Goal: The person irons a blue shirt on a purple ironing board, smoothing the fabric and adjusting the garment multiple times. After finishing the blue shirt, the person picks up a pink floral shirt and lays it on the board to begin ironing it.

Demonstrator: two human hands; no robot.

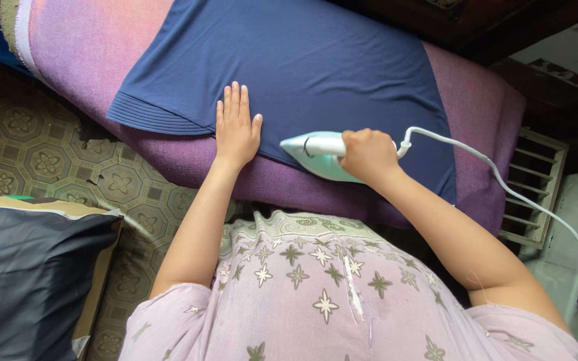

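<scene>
Left hand [237,127] flat, fingers spread, pressing navy shirt [302,67] on purple ironing pad [483,113]; right hand [368,155] gripping iron [316,152] handle.

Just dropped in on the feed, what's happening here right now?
A person is ironing a navy blue garment spread over a purple padded surface. The right hand has its grip closed around the handle of a pale green iron, which sits on the fabric's near edge with its cord trailing off to the right. The left hand lies flat and open on the garment, beside the iron's tip.
</scene>
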